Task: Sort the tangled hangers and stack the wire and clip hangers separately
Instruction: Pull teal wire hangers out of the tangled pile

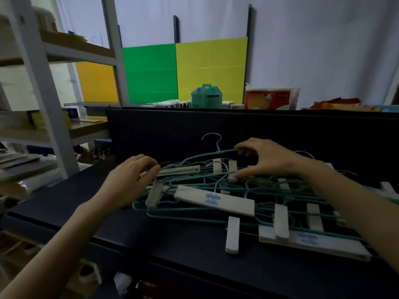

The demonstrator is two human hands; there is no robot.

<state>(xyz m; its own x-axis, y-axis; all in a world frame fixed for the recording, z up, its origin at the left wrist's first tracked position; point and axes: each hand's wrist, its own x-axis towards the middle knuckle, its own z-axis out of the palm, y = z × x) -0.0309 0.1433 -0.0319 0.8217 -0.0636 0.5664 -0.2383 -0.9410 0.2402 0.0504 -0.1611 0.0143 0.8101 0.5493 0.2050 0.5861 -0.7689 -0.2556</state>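
Note:
A tangled heap of hangers lies on the dark table (pixel 183 240). Teal wire hangers (pixel 194 212) are woven through white clip hangers; one white bar (pixel 213 200) with blue lettering lies in the middle, another (pixel 313 241) at the front right. My left hand (pixel 129 180) pinches the end of a white clip hanger (pixel 179 170) at the heap's left. My right hand (pixel 265 159) arches over the back of the heap, fingertips curled on the shoulder of a teal wire hanger (pixel 207 155) whose hook sticks up, thumb down on a white clip (pixel 233 176).
A dark panel (pixel 216 130) rises behind the table. Above it stand a teal container (pixel 206 97), an orange packet (pixel 269 99) and coloured sheets. White shelving (pixel 43 93) stands at the left. Loose white clips (pixel 232 235) lie near the table's front.

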